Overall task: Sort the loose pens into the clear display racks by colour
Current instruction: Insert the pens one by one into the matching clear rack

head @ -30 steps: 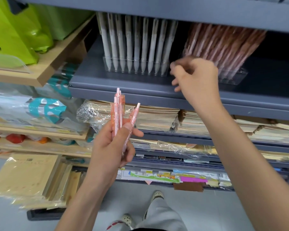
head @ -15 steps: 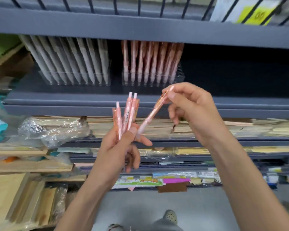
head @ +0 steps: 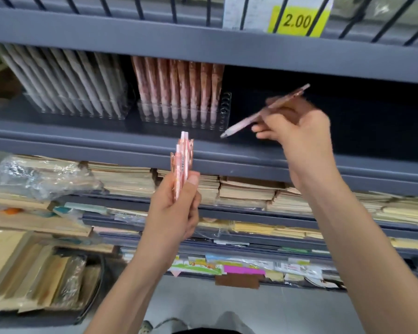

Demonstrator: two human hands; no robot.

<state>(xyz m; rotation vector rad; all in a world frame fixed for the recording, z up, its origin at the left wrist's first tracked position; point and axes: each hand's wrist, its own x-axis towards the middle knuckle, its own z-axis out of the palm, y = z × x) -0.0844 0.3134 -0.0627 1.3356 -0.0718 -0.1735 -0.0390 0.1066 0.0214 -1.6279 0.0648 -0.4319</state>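
We hold our two hands well apart in front of the grey shelf [head: 239, 153]. Our left hand [head: 171, 213] is curled round a bundle of pink pens [head: 184, 160], thumb pressed along their side, and the pens stand nearly upright with their caps toward twelve o'clock. At about two o'clock from that bundle, our right hand [head: 297, 133] pinches a single pink pen [head: 263, 112] between its fingertips. The pen is tilted, with its cap toward two o'clock and its tip toward eight o'clock. It is blurred, and we cannot tell whether the tip touches anything. That tip lies just beside the lower right corner of the pink rack [head: 179, 102], a clear rack on the shelf filled with pink pens leaning back in a row, with open holes showing at its right end. At nine o'clock from it, just beside it, stands the pale rack [head: 70, 88], packed with whitish pens. At one o'clock, on the rail above, hangs a yellow price label [head: 297, 20] reading 2.00. Below the shelf lie stacks of notebooks [head: 246, 191], and at nine o'clock from our left hand lies a plastic-wrapped bundle [head: 39, 174].
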